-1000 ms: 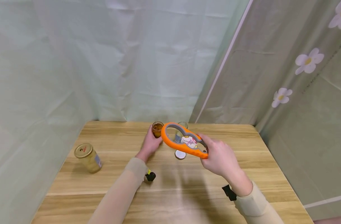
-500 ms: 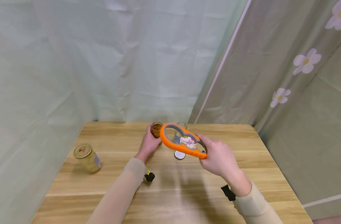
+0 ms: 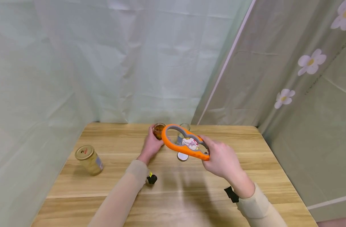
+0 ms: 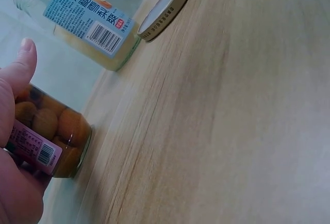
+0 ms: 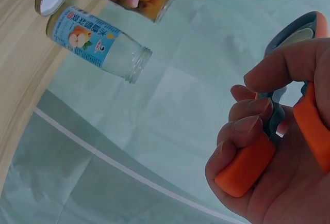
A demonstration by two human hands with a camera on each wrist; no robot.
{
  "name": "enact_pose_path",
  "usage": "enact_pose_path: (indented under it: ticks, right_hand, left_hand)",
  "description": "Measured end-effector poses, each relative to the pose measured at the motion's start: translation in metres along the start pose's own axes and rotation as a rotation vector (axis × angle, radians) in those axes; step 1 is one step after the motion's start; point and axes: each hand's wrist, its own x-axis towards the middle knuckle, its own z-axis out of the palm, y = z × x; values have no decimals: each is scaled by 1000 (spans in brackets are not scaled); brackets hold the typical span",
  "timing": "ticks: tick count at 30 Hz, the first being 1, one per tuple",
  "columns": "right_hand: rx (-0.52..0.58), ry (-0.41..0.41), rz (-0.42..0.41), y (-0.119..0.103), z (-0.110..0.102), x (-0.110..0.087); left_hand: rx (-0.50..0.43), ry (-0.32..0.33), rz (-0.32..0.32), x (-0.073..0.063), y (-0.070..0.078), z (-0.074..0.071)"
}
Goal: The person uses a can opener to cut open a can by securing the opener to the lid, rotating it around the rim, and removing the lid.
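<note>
My left hand (image 3: 152, 145) grips a glass jar (image 4: 75, 128) of round brown-orange fruit, standing upright and lidless near the table's back edge. In the left wrist view its thumb points up beside the jar. My right hand (image 3: 222, 157) holds an orange jar opener (image 3: 187, 152) by its narrow end, above the table. Inside the opener's middle ring shows a white lid (image 3: 191, 143) with pink print; the large ring is see-through. Behind the opener stands an open jar (image 4: 90, 25) with a blue label and pale contents. A loose gold-rimmed lid (image 4: 166, 11) lies next to it.
A capped jar (image 3: 90, 161) with a gold lid and pale contents stands at the left of the wooden table (image 3: 247, 151). Pale curtains (image 3: 150, 63) hang close behind the table's back edge, and more hang on both sides.
</note>
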Motion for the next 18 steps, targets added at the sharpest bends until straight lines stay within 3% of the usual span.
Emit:
enact_pose_path:
  ticks: [6, 11, 18]
  right_hand:
    - [-2, -9, 11, -1, -2, -1]
    - [-4, -14, 15, -1, -2, -1]
    - [-1, -14, 16, 0, -3, -2]
  left_hand:
    - [11, 45, 25, -3, 1, 0]
    - [-38, 71, 42, -8, 2, 1]
    - [-88, 88, 7, -21, 5, -3]
